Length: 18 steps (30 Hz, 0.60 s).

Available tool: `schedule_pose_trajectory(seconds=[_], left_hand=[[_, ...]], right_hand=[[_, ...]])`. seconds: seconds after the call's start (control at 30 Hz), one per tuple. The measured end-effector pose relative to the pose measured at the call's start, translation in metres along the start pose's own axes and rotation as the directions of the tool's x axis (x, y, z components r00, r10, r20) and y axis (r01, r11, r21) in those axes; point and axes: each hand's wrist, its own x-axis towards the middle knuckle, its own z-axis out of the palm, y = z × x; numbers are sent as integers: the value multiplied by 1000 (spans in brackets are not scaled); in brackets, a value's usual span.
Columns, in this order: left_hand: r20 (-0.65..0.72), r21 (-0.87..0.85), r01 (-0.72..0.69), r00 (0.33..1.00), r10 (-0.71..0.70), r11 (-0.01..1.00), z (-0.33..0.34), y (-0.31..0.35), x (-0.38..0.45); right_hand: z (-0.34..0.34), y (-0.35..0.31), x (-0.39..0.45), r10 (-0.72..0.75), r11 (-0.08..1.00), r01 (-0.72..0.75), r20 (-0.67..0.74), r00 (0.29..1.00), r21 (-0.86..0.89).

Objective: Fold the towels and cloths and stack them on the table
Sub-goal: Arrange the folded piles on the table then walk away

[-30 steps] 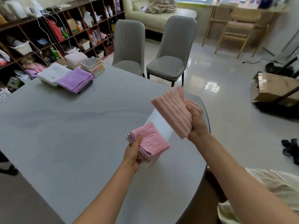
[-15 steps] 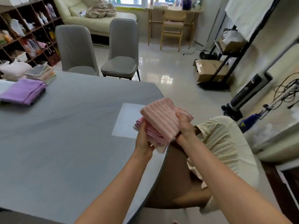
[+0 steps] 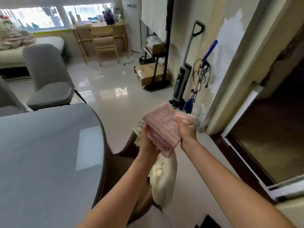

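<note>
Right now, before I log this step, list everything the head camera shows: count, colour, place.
pink cloths: folded bundle, held off the table's right edge
table: one, grey, lower left
grey chair: one in full, another's edge far left
sofa: one, cream, far left
wooden chair: one, at the window desk
cardboard box: one, brown, on the floor
floor cleaner: one, black, by the wall
left hand: grips the bundle's left side
right hand: grips its right side

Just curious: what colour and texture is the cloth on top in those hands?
Pale pink with ribbed stripes, the top cloth shows best in the head view.
</note>
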Motion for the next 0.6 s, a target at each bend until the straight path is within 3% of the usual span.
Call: schedule_pose_trajectory(seconds=[0.1, 0.23, 0.33, 0.4, 0.47, 0.53, 0.6], left_hand=[[51, 104, 54, 997, -59, 993, 68, -47, 1], [13, 198, 107, 994, -112, 974, 152, -95, 22], [-38, 202, 156, 988, -151, 967, 204, -125, 45], [-36, 238, 186, 983, -182, 953, 228, -142, 55], [-52, 300, 190, 982, -183, 935, 246, -151, 65], [-98, 343, 160, 986, -134, 926, 268, -154, 80], [-111, 381, 92, 992, -53, 920, 285, -150, 97]], right_hand=[[-67, -14, 35, -111, 994, 109, -70, 991, -31], [-144, -38, 81, -207, 976, 201, -84, 975, -79], [-201, -63, 125, -166, 981, 148, -147, 975, -126], [-238, -75, 146, -132, 960, 57, -264, 956, -275], [-266, -89, 158, -192, 883, -17, -395, 899, -469], [-280, -112, 175, -381, 804, 114, -359, 852, -584], [-268, -126, 193, -469, 770, 329, -136, 873, -546]])
